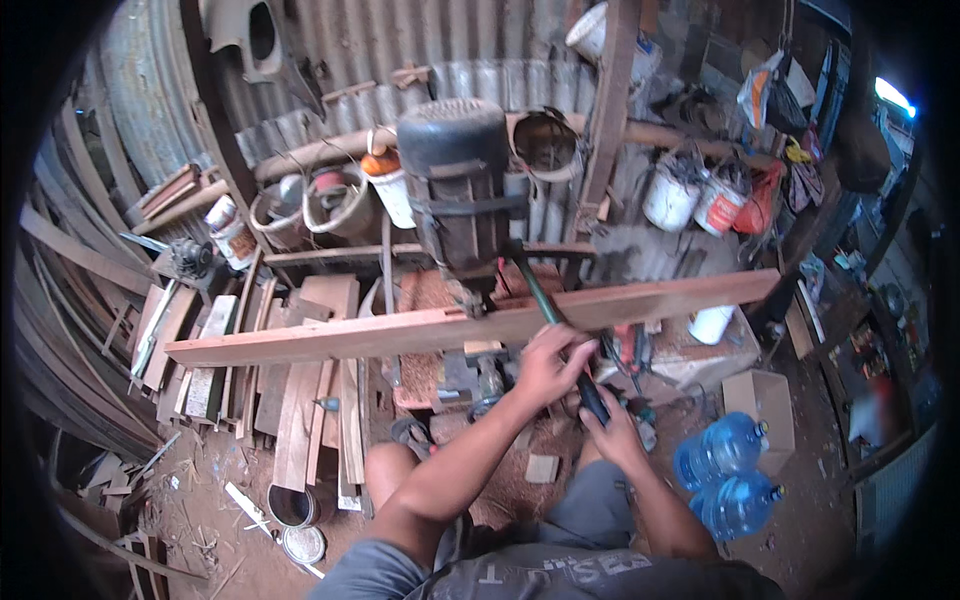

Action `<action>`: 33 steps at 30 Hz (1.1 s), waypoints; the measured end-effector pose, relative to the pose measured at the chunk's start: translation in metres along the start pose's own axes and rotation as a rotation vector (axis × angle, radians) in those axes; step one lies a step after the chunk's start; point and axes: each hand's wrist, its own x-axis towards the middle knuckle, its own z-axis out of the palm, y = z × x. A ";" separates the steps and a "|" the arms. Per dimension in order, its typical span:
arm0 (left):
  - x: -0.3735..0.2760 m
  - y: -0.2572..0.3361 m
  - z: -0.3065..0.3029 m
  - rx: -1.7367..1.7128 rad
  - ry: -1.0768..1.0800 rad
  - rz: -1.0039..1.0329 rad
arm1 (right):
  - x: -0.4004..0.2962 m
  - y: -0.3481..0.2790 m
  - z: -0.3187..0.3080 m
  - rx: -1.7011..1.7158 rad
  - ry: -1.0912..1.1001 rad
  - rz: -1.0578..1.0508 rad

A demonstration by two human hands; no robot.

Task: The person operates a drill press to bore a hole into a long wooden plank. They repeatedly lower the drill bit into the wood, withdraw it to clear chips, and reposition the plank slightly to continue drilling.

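A long green lever (pixel 537 289) with a black grip (pixel 592 401) slants down toward me from the side of a motor-driven boring machine (pixel 459 195). My left hand (pixel 553 365) is wrapped around the lever just above the grip. Lower down, my right hand (pixel 613 427) holds the black grip near its end. A long wooden beam (pixel 315 341) lies crosswise under the machine's head, on edge. The bit area (pixel 474 300) meets the beam's top, where a dark slot shows; the tip itself is hidden. A handwheel (pixel 484 405) sits below the beam.
Stacked boards (pixel 300 427) lie at left, beside an open tin can (pixel 292 506). To the right are a red power tool (pixel 626 349), a cardboard box (pixel 765 412) and two blue water bottles (pixel 720 442). Hanging buckets (pixel 337 202) line the corrugated wall. Shavings cover the machine base (pixel 420 367).
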 end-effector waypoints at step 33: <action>-0.221 -0.182 -0.091 0.888 -0.877 -1.204 | 0.562 -0.315 -0.088 0.633 0.508 -0.171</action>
